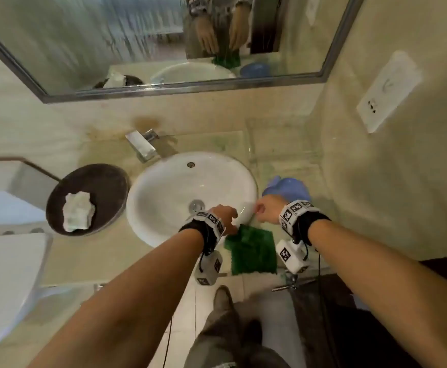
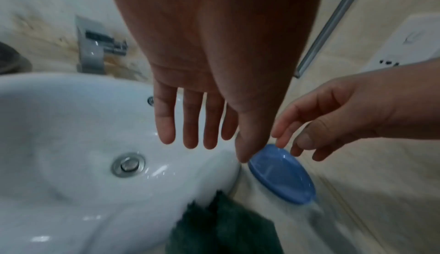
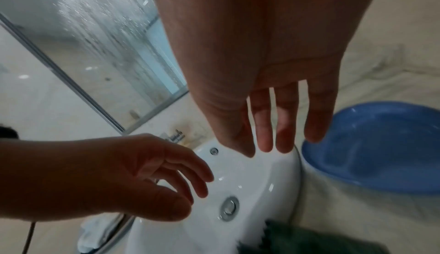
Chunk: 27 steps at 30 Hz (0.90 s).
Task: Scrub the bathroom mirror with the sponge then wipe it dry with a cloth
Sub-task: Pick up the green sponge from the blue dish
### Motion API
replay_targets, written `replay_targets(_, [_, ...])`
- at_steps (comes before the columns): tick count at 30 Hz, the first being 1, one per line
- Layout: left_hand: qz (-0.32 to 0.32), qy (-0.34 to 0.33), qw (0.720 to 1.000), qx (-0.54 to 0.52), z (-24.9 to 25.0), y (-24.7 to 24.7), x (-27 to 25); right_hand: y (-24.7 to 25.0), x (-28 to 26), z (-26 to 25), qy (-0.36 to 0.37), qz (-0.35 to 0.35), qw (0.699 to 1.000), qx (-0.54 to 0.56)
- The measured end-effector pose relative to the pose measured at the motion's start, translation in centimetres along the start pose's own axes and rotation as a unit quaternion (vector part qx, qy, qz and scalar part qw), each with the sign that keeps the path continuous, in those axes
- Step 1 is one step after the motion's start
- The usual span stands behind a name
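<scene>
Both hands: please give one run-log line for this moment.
left hand: open | right hand: open | green cloth: on counter, unheld | mirror: wet

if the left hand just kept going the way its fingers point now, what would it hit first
Probably the white sink. In the left wrist view the left hand has straight, empty fingers aimed over the bowl toward its right rim, with the blue dish just beyond. Depth is unclear, so it could meet rim or basin.

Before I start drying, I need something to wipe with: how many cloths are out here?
1: green cloth at the counter's front edge, beside the sink. The white lump on the dark tray may be the sponge.
</scene>
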<state>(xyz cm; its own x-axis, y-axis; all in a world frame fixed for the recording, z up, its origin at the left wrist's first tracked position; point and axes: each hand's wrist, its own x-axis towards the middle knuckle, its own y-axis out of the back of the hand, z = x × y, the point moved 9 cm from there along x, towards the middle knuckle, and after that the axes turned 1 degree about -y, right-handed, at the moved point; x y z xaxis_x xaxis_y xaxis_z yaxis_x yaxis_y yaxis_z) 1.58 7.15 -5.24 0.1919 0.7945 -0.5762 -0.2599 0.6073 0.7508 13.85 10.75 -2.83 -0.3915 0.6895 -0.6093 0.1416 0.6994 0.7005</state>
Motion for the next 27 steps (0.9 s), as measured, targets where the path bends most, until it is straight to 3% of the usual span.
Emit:
replay_targets(5, [-0.055,-0.043,0.997,0.011,1.3,-3.9,2.3,-4.3,2.1,2.8,-0.060,-0.041,0.997,-0.014])
replay_targets(13, [-0.075,-0.105,0.992,0.014,2.7,-6.7,4.3,-8.0,2.9,5.6,-0.103,-0.055,0.993,-0.019])
replay_targets(21, [-0.056,-0.092,0.993,0.053,2.9,-8.3,4.9,-9.4,2.9,6.8,-0.135,0.011,0.991,0.008])
replay_targets(24, [-0.051,-0.086,0.991,0.091,3.1,-8.8,5.1,-10.1,2.9,6.9,-0.136,0.003,0.991,0.012])
replay_targets(27, [-0.090,-0.089,0.984,0.128,3.1,-9.6,5.3,-10.4,2.8,6.6,-0.128,-0.027,0.991,0.024])
